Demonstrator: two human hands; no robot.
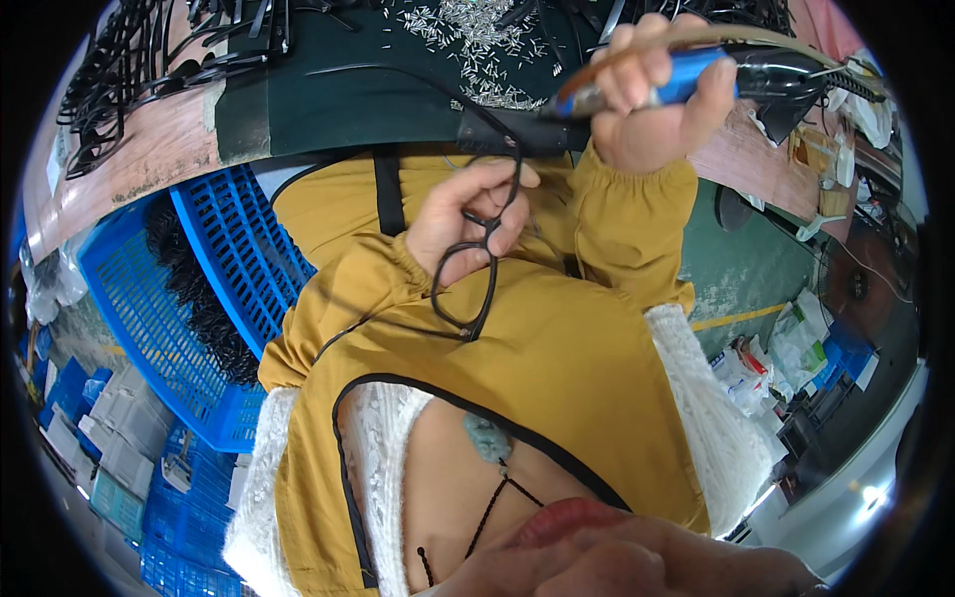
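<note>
My left hand is closed around a thin black glasses frame, held in front of my yellow apron. One of its long temples reaches up and left over the dark work mat; the other trails down along my sleeve. In my right hand, raised over the table's edge, is a blue and black handheld power tool that looks like an electric screwdriver. The tool's narrow end points left and is blurred. Apart from the frame, the tool sits higher and to the right.
Many small silver metal pieces are scattered over the dark green mat. Black frames pile up at the far left, with more black parts at the far right. Beside my left arm stand blue plastic baskets, one holding black frames.
</note>
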